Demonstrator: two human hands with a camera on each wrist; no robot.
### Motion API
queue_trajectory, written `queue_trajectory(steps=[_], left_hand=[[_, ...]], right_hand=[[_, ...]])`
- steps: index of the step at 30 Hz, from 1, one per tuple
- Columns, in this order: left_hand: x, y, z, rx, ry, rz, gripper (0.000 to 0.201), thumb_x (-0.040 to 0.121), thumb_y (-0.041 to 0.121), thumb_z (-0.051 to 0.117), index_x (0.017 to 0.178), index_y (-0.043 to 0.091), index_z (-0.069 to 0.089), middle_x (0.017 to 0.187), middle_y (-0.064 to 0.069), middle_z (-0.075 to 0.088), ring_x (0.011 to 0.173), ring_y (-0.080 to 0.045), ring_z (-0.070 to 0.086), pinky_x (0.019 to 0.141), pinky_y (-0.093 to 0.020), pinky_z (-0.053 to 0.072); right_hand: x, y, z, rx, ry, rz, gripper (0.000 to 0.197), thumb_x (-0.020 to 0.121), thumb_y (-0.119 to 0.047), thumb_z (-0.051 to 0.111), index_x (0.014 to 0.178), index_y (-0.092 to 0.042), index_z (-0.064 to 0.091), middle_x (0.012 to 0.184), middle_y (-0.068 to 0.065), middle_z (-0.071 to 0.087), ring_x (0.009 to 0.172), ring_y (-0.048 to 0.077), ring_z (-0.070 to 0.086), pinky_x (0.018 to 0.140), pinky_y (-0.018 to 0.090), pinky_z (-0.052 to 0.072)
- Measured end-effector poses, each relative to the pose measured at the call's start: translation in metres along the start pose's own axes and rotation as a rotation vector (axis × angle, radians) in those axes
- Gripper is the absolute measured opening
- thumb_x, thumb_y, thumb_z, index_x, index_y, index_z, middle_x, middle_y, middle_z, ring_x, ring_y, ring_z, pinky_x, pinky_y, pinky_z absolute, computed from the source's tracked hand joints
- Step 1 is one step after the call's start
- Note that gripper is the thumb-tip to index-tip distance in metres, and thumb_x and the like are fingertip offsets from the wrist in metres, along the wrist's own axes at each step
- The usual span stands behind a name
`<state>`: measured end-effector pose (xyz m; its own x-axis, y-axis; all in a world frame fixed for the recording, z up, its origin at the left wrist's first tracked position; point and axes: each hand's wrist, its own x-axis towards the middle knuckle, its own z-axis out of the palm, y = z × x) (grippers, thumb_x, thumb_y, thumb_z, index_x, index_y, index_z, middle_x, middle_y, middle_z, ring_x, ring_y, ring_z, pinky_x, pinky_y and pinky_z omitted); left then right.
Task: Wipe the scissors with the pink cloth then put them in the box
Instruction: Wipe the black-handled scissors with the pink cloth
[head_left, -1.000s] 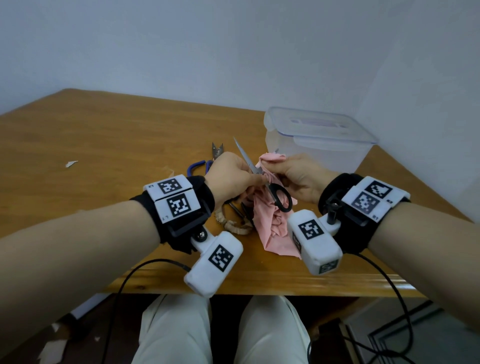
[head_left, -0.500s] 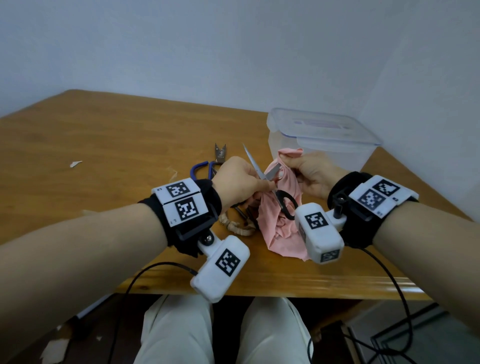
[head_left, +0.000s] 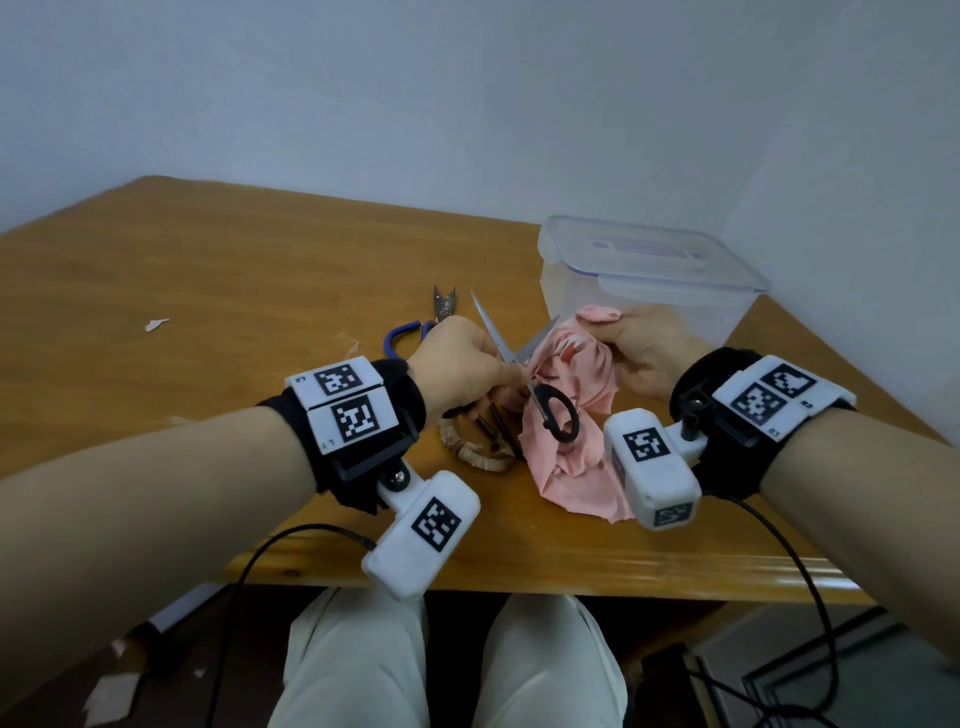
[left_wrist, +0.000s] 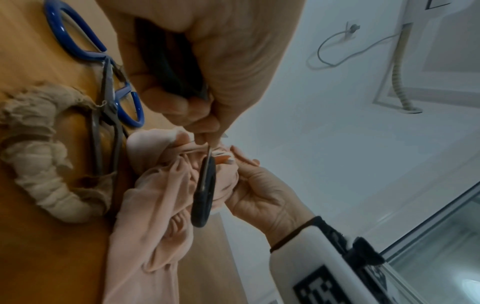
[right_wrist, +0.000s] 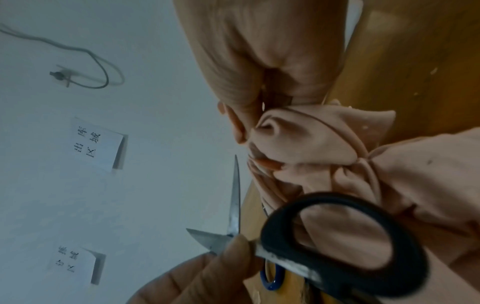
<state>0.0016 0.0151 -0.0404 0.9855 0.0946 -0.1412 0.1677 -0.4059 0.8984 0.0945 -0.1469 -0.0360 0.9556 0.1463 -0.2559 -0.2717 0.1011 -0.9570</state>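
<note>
Holding the black-handled scissors (head_left: 524, 374) above the wooden worktop (head_left: 218, 291), the left hand (head_left: 457, 369) has its fingers (left_wrist: 176, 107) curled round them near the pivot, thumb pressed on the metal just below the blades. The blades are spread apart in a V and point up and away from the person; one black loop handle hangs down toward the person in front of the pink cloth (head_left: 571, 415). The right hand (head_left: 644, 353) grips a bunched fold of that cloth, its fingers (right_wrist: 259, 162) closed on the fabric just beside one blade; the rest of the cloth trails down onto the worktop near the front edge. Behind the right hand stands the clear plastic box (head_left: 644, 280), lid resting on top, at the far right corner of the worktop. Lying on the worktop beside the left hand are blue-handled shears (left_wrist: 103, 67) and another pair of scissors with fabric-wrapped handles (left_wrist: 39, 164). A small scrap of paper (head_left: 156, 325) lies well off to the left.
</note>
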Motion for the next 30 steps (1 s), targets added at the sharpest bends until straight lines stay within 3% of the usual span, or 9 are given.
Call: queue_trajectory(steps=[5,7,9,12,17,20,22,24,30], left_hand=[[0.003,0.003,-0.001,-0.014,0.053,0.036,0.036,0.083,0.026,0.074,0.062,0.0,0.06,0.05,-0.01,0.049,0.037,-0.017,0.038,0.038,-0.02,0.034],[0.005,0.004,0.0,-0.011,0.066,0.062,0.034,0.083,0.028,0.074,0.068,0.0,0.061,0.058,-0.014,0.047,0.041,-0.019,0.037,0.042,-0.022,0.033],[0.006,0.003,0.002,-0.018,0.079,0.078,0.033,0.083,0.027,0.074,0.069,0.0,0.061,0.057,-0.014,0.046,0.039,-0.019,0.036,0.041,-0.021,0.033],[0.007,0.002,0.004,-0.029,0.08,0.08,0.034,0.084,0.024,0.073,0.068,-0.005,0.064,0.049,-0.01,0.048,0.035,-0.016,0.039,0.038,-0.02,0.036],[0.01,0.002,0.005,-0.059,0.091,0.108,0.036,0.084,0.023,0.074,0.067,-0.008,0.065,0.049,-0.011,0.052,0.039,-0.019,0.042,0.037,-0.021,0.037],[0.009,0.002,0.005,-0.058,0.084,0.12,0.036,0.083,0.023,0.074,0.069,-0.009,0.065,0.051,-0.013,0.053,0.037,-0.017,0.042,0.036,-0.019,0.036],[0.008,0.002,0.005,-0.05,0.073,0.123,0.036,0.083,0.023,0.074,0.066,-0.006,0.064,0.05,-0.012,0.053,0.036,-0.015,0.042,0.035,-0.018,0.036],[0.008,0.001,0.005,-0.031,0.064,0.125,0.034,0.083,0.024,0.074,0.064,-0.003,0.064,0.053,-0.012,0.055,0.038,-0.015,0.043,0.036,-0.018,0.038],[0.005,0.005,0.008,-0.035,0.015,0.112,0.027,0.086,0.015,0.069,0.065,-0.001,0.063,0.066,-0.022,0.059,0.036,-0.016,0.045,0.041,-0.023,0.038]], right_hand=[[-0.015,-0.004,0.008,-0.111,-0.135,0.045,0.027,0.091,0.015,0.039,0.081,-0.001,0.058,0.08,0.013,0.059,0.066,0.016,0.06,0.057,0.02,0.055],[-0.02,-0.006,0.01,-0.074,-0.227,0.105,0.033,0.081,0.019,0.029,0.079,-0.002,0.054,0.079,0.013,0.056,0.061,0.014,0.06,0.056,0.019,0.054],[-0.024,-0.009,0.009,-0.01,-0.261,0.161,0.025,0.07,0.011,0.034,0.078,-0.001,0.054,0.078,0.014,0.058,0.058,0.017,0.062,0.053,0.023,0.056],[-0.022,-0.011,0.007,-0.073,-0.24,0.173,0.02,0.083,-0.004,0.044,0.072,0.001,0.061,0.073,0.013,0.064,0.052,0.018,0.062,0.052,0.024,0.054],[-0.02,-0.006,0.012,-0.201,-0.291,0.103,0.013,0.092,0.0,0.053,0.084,-0.003,0.062,0.068,0.006,0.066,0.059,0.012,0.064,0.063,0.022,0.055],[-0.021,-0.004,0.009,-0.23,-0.327,0.113,0.028,0.089,-0.005,0.058,0.064,-0.002,0.07,0.062,0.009,0.066,0.058,0.016,0.063,0.07,0.028,0.052],[-0.024,-0.005,0.007,-0.247,-0.35,0.132,0.023,0.08,-0.009,0.064,0.059,-0.003,0.072,0.063,0.012,0.066,0.06,0.019,0.063,0.076,0.033,0.048],[-0.026,-0.005,0.009,-0.269,-0.35,0.133,0.014,0.072,-0.014,0.067,0.072,0.0,0.072,0.067,0.014,0.067,0.063,0.021,0.063,0.076,0.034,0.047],[-0.025,-0.001,0.018,-0.427,-0.26,0.102,0.037,0.079,-0.031,0.068,0.093,0.002,0.062,0.078,0.018,0.059,0.068,0.026,0.058,0.069,0.035,0.053]])
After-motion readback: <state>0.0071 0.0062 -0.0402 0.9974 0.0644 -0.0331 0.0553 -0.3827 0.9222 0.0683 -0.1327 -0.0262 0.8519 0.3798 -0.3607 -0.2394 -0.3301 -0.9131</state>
